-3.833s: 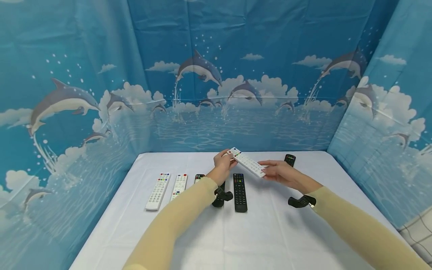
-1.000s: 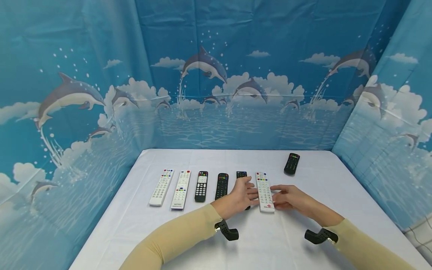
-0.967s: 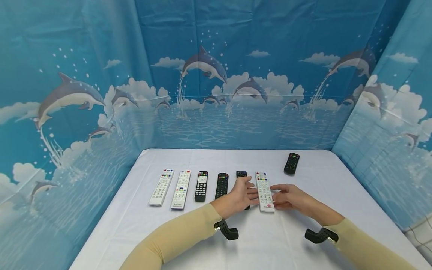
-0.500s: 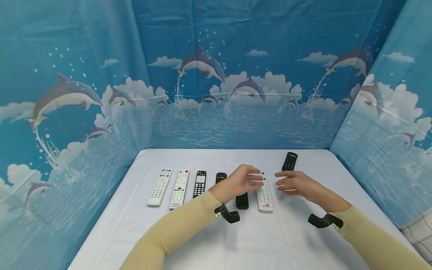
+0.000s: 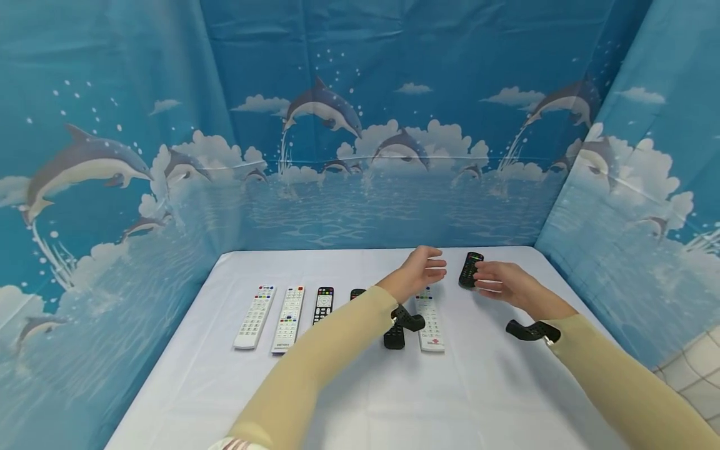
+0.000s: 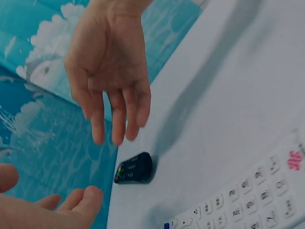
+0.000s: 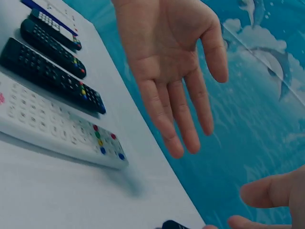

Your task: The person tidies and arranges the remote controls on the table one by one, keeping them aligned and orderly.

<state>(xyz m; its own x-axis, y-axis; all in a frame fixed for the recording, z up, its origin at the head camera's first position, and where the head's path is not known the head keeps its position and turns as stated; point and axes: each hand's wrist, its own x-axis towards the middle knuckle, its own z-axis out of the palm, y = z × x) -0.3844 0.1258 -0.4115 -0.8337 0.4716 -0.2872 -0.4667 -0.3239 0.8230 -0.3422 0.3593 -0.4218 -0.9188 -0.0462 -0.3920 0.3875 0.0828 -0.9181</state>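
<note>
A small black remote control (image 5: pixel 470 270) lies at the back right of the table. My right hand (image 5: pixel 506 284) hovers beside and above it, fingers extended; the left wrist view shows a gap between that hand and the remote. My left hand (image 5: pixel 419 272) is raised to the left of this remote, fingers loosely straight, holding nothing. Below it lies a white remote control (image 5: pixel 430 325), the right end of a row, its top end partly behind the hand. A black remote control (image 5: pixel 394 336) next to it is mostly covered by the left forearm and wrist camera.
Leftward the row goes on with a black remote (image 5: pixel 357 293) mostly hidden by the sleeve, a black-and-white remote (image 5: pixel 323 303) and two white remotes (image 5: pixel 289 319). A white cloth covers the table (image 5: pixel 416 406). A dolphin-print curtain (image 5: pixel 360 206) stands behind and at both sides.
Both hands held the white remote in the air at first. It was then laid at the row's right end and let go. Both hands have since risen and moved back toward the small black remote.
</note>
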